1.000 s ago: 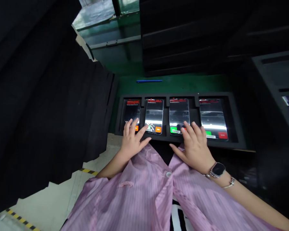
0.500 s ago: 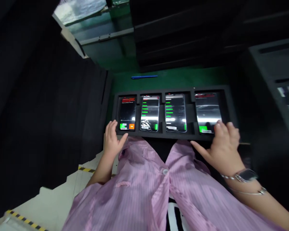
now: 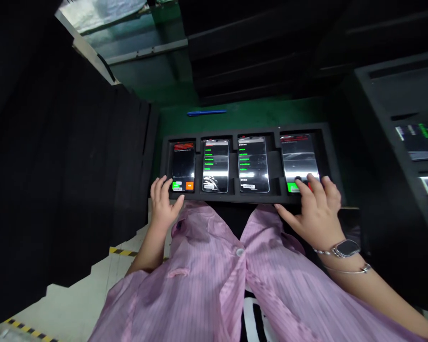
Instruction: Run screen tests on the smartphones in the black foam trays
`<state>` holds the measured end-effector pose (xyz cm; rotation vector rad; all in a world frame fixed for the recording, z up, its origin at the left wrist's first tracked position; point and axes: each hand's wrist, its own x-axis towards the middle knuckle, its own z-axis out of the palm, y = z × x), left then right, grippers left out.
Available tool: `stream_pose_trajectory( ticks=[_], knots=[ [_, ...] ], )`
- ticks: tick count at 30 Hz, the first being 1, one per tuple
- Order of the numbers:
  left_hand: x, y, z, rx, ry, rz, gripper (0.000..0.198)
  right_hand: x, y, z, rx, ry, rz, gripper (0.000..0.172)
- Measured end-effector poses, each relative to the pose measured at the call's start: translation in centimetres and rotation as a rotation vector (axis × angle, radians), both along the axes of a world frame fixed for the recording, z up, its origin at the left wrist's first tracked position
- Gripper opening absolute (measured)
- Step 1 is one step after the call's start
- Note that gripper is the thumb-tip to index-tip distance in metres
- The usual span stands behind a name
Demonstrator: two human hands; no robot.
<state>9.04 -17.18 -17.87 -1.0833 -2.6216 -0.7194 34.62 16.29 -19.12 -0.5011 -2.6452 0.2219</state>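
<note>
A black foam tray (image 3: 235, 197) lies before me with several lit smartphones in its slots. The leftmost smartphone (image 3: 183, 161) shows red text with a green and an orange button. Both middle phones, the left one (image 3: 216, 166) and the right one (image 3: 253, 164), show lists of green lines. My left hand (image 3: 164, 204), fingers apart, rests at the tray's left front corner. My right hand (image 3: 316, 209) is spread over the lower part of the rightmost smartphone (image 3: 299, 154). Its index fingertip is at the green button, its thumb at the tray's front edge.
A blue pen (image 3: 207, 113) lies on the green tabletop (image 3: 264, 113) behind the tray. Another dark tray (image 3: 374, 104) with lit phones stands at the right. Black curtains (image 3: 92, 156) hang at the left, and a dark covering (image 3: 264, 52) hangs at the back.
My right hand's index finger has stretched onto the rightmost phone's screen near the green button. A red button now shows beside it. My left hand keeps its place at the tray.
</note>
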Motion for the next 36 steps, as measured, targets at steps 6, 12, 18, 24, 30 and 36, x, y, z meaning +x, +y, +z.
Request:
stream_pose_trajectory(
  ticks=[6, 12, 18, 24, 30, 36],
  knots=[
    [0.7, 2.1, 2.4, -0.083, 0.023, 0.028, 0.051, -1.8, -0.5, 1.9, -0.07, 0.021, 0.066, 0.064],
    [1.7, 5.8, 4.7, -0.242, -0.078, -0.119, 0.044, -4.5, -1.5, 3.1, -0.064, -0.021, 0.112, 0.049],
    [1.4, 7.7, 4.7, -0.374, -0.139, -0.14, 0.056, -5.6, -1.5, 3.4, -0.059, -0.157, 0.035, 0.058],
    [-0.4, 9.4, 4.2, -0.391, -0.188, -0.124, 0.061, -7.0, 0.1, 2.4, -0.061, -0.177, 0.012, 0.058],
    [-0.8, 9.4, 3.9, -0.286, -0.129, -0.147, 0.06, -7.7, -1.1, 3.7, -0.062, -0.103, 0.065, 0.052],
    [0.4, 8.6, 2.9, -0.18, -0.032, -0.13, 0.051, -7.2, -3.6, 2.6, -0.068, -0.005, 0.284, 0.051]
  ],
)
